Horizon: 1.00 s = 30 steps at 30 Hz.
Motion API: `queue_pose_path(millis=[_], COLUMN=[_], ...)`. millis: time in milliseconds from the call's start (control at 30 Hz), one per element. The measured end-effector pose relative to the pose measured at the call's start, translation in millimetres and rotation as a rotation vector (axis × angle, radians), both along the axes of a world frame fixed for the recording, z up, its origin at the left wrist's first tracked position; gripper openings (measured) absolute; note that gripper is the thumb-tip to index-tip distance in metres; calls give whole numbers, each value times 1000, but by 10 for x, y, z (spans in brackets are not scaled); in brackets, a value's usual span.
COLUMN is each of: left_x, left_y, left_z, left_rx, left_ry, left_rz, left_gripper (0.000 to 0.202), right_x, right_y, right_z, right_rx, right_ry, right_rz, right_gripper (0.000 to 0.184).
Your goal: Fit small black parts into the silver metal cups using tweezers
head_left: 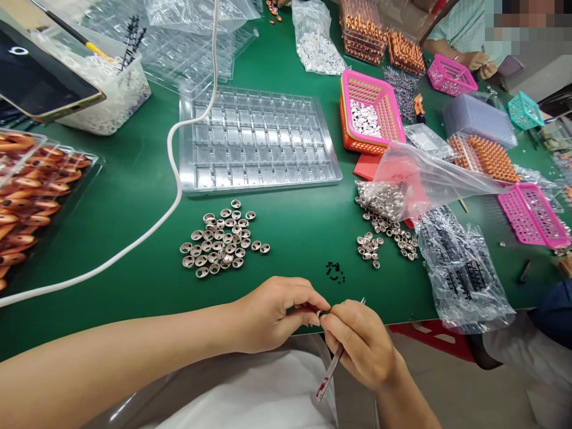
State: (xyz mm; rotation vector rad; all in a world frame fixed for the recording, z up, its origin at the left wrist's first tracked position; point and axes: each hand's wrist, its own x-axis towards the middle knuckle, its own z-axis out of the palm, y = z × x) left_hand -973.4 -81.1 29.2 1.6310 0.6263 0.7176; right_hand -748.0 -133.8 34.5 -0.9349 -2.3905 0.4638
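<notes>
My left hand [272,313] pinches a small metal part [320,314] between thumb and fingertips at the table's front edge; most of it is hidden. The fingertips of my right hand [361,344] meet it from the other side. Lying across that same hand are metal tweezers [329,374] with red marks near the lower end, gripped by the curled fingers. Just beyond both hands, tiny black pieces [335,271] are scattered on the green table [295,238]. A loose pile of silvery oval cups [218,243] lies ahead of my left hand, and smaller groups [369,247] lie to the right.
A clear compartment tray [261,140] lies ahead, crossed at its left by a white cable [172,155]. Trays of orange parts [31,196] and a phone [44,71] stand left. Pink baskets [373,104], plastic bags [465,268] and a co-worker's hands [480,62] are on the right.
</notes>
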Motion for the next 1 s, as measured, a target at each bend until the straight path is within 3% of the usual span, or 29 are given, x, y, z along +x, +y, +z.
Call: queue_pose_path(millis=[200,533,800,900,1000], left_x=[-9,0,2,-1,6], left_y=[6,-21,-19,9,28], left_z=[25,4,-53,-19,32], left_rx=[-98,-13,-15,-107,-374], left_ry=[-1,1,27,33,-34], left_rz=[-10,-1,10,8,-15], left_gripper=[15,16,18,17,15], right_x=[10,-7,-52,-68,-82], right_y=[-38,-24,27,57,53], right_z=[-24,29,11,-5,-13], right_rx=[64,64,-15,-6,-28], right_ry=[73,-16,-26,25,195], right_rz=[-46,-5,4,2,-71], right_gripper=[28,32,25,25,27])
